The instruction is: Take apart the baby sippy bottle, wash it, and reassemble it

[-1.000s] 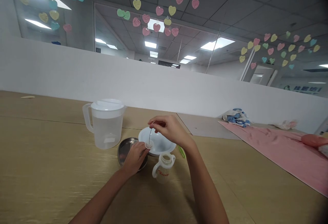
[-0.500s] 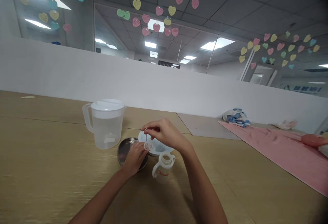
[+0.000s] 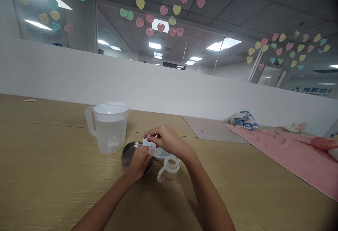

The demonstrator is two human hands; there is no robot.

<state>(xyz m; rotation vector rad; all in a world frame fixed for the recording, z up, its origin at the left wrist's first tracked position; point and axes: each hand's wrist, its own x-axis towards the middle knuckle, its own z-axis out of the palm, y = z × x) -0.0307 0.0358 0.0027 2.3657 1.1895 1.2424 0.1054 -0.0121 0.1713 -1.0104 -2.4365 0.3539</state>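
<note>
Your left hand (image 3: 139, 160) is closed on the edge of a small clear cap (image 3: 153, 151), holding it above the table (image 3: 52, 174) between the steel dish (image 3: 127, 157) and the white bowl (image 3: 163, 156). Your right hand (image 3: 167, 140) is just above it, thumb and fingers pinched together on a thin stick (image 3: 151, 145) that points down at the cap; whether its tip goes through, you cannot tell from here. The two hands are close to each other, with the stick and cap between them.

Under your left hand, the steel dish is partly covered by your fingers. Your right hand hides much of the white bowl behind it. Nearest to you, a clear bottle (image 3: 169, 175) with a white handle and red lettering stands upright with its mouth uncovered, just in front of the bowl. To the left, beyond the dish, stands a lidded jug (image 3: 111, 137). Off to the right lies a pink cloth (image 3: 285, 160), with a blue and white towel (image 3: 243, 120) bunched near its far corner.
</note>
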